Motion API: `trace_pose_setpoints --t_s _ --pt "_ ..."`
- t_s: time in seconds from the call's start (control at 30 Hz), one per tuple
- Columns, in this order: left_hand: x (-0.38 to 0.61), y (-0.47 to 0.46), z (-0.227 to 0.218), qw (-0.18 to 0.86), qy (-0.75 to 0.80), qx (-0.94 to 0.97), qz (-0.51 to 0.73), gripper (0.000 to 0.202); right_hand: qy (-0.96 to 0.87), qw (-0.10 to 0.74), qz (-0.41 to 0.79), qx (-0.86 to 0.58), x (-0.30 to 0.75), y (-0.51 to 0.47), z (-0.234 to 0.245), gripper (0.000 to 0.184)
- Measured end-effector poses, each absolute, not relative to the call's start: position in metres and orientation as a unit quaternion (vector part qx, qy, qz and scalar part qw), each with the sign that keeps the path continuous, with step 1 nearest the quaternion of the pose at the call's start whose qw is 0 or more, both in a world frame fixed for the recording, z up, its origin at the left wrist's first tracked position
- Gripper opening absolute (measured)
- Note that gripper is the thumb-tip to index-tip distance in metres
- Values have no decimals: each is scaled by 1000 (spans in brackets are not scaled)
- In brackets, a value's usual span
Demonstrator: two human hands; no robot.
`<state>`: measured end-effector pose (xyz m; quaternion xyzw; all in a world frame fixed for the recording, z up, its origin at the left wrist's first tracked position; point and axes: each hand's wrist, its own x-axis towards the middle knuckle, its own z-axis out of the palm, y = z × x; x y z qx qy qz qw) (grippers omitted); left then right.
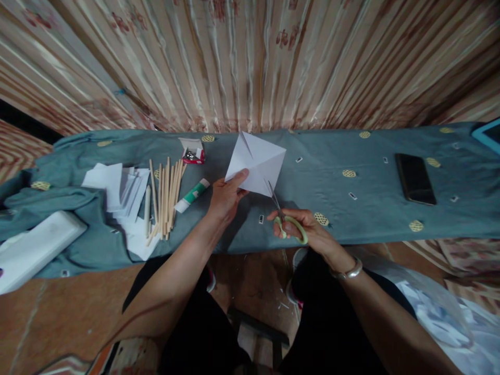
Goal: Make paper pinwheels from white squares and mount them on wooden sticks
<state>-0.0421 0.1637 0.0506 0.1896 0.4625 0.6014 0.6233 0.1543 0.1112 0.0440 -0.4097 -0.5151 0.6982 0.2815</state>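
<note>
My left hand (226,195) pinches the lower left corner of a white folded paper square (258,161), holding it tilted above the blue-grey cloth-covered table (371,208). My right hand (308,229) grips green-handled scissors (287,221), fingers through the loops. The blades point up and touch the paper's lower edge, cutting in at about the middle.
Left of the paper lie a green-and-white glue stick (192,195), a bundle of wooden sticks (166,198), a stack of white paper pieces (117,190) and a small red box of pins (192,152). A black phone (414,178) lies at right. A white block (35,250) sits far left.
</note>
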Motion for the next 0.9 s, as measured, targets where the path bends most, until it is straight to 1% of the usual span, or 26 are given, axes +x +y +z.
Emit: trace_pose_setpoints --t_s 0.53,0.73,0.9 --pt "-40 161 49 627 464 203 591 30 -494 284 698 -434 152 111 45 58" --pt "-41 162 47 621 474 201 591 24 -495 286 696 -435 153 112 44 56" --pt "-40 162 48 620 476 195 592 25 -484 295 700 -433 153 111 43 50"
